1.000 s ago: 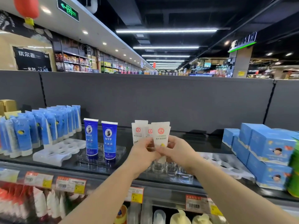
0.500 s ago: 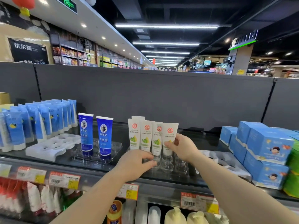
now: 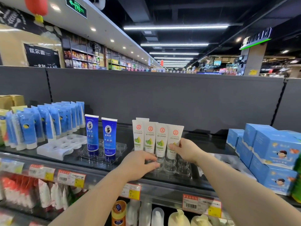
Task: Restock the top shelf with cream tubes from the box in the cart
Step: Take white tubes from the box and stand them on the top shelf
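While pinched: tube point(image 3: 174, 141) in right hand point(image 3: 185, 150)

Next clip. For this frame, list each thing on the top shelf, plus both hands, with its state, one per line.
White cream tubes: upright in a row, caps down in the clear tray.
Rightmost white tube: upright, pinched by the right hand.
Clear tray: front cups unfilled.
Right hand: fingers grip the rightmost tube.
Left hand: fingers rest on the tray's front edge.
Dark blue tubes: two, upright.
White tray: holes unfilled.

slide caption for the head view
Right hand seats a white cream tube in the clear tray; left hand steadies it.
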